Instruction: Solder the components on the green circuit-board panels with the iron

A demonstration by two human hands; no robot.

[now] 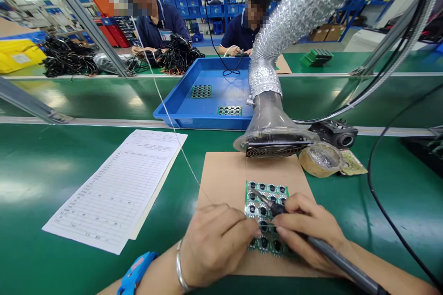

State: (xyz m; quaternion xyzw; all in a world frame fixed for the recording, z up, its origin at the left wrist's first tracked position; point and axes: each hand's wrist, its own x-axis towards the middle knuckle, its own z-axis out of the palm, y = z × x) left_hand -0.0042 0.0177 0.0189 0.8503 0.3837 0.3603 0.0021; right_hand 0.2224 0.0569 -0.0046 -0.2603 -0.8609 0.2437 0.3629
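Note:
A green circuit board panel (266, 193) with rows of round black parts lies on a brown cardboard sheet (224, 175). My right hand (308, 230) is closed around a black soldering iron (332, 253), its tip resting on the upper left of the panel. My left hand (214, 239) is pinched on a thin solder wire (173, 124) that runs up and away to the left. The wire's end meets the panel between my two hands. A metal bangle and a blue wrist strap (136, 272) sit on my left wrist.
A fume hood with a silver flexible duct (277, 133) stands just behind the cardboard. Beside it are a tape roll (321, 159) and a black device (335, 132). A printed form (117, 189) lies left. A blue tray (207, 97) with more panels sits behind. Two people work opposite.

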